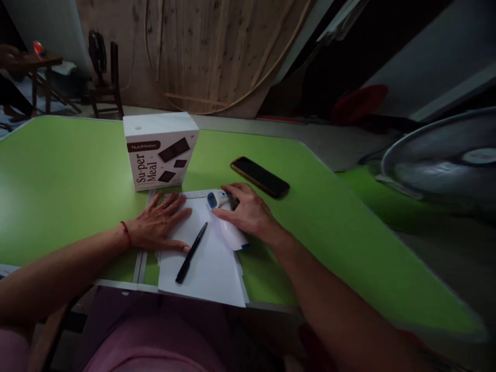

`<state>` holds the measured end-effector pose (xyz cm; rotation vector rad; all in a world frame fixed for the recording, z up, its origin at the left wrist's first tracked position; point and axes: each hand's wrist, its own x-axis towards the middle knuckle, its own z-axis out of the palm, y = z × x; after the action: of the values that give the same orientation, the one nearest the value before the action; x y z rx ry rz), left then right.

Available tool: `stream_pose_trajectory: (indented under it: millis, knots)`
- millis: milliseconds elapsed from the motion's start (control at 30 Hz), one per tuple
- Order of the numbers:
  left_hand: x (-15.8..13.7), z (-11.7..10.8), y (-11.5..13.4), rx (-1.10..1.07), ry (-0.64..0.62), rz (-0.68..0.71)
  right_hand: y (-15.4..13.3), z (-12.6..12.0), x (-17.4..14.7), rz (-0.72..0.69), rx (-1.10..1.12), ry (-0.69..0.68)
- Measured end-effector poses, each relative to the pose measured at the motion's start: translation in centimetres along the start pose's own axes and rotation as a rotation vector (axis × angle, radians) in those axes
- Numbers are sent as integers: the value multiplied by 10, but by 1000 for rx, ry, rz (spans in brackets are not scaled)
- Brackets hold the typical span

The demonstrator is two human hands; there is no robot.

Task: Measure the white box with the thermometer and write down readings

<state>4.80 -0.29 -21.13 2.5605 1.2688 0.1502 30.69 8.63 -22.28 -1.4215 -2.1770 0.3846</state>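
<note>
My left hand point(163, 227) lies flat with its fingers spread on the left part of a stack of white paper point(211, 281). A black pen point(191, 253) rests slantwise on the top sheet, its side close to my left thumb. Over the right part of the stack, my right hand point(248, 209) has its thumb and fingers around the head of a white and blue infrared thermometer point(230, 232), which lies on its side. My palm and fingers hide part of it. Just beyond the paper stands a white "Su-per Meal" box point(163, 152).
A dark smartphone point(260, 176) lies beyond my right hand on the green table point(77, 191). To the right is a large round metal lid or basin point(442, 160). A fan point(98, 57) on a wooden chair stands behind; part of a person shows far left.
</note>
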Motion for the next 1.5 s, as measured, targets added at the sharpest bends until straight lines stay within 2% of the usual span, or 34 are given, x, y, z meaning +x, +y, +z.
stream_pose_trajectory:
  millis: [133,267,367,467,533,633,800,933,1133,1267,1367,1500]
  knots:
    - [1,0,-1,-1,-11,7,-7,6,-3,-18,-20,-12]
    - [2,-1,5,40,48,23,-9,10,-3,-44,6,-18]
    - [1,-5,14,95,101,138,-8,12,-2,-58,27,-22]
    - [0,-10,22,124,91,295,-6,11,-2,-63,29,-27]
    - [0,-13,26,121,78,342,-6,10,-2,-61,22,-33]
    - [-1,-17,26,120,94,325,-5,9,-2,-63,28,-42]
    - [0,-14,13,101,120,214,-4,11,-3,-88,65,-12]
    - [4,-9,4,10,110,209,-6,15,-1,-71,57,21]
    - [11,-5,8,22,162,155,-17,23,-5,-8,-23,44]
    - [12,0,7,8,217,90,-23,28,-8,-37,-34,47]
    - [13,4,2,-26,276,97,-19,24,8,-9,75,8]
    - [13,4,-4,-39,348,109,-4,19,52,94,167,48]
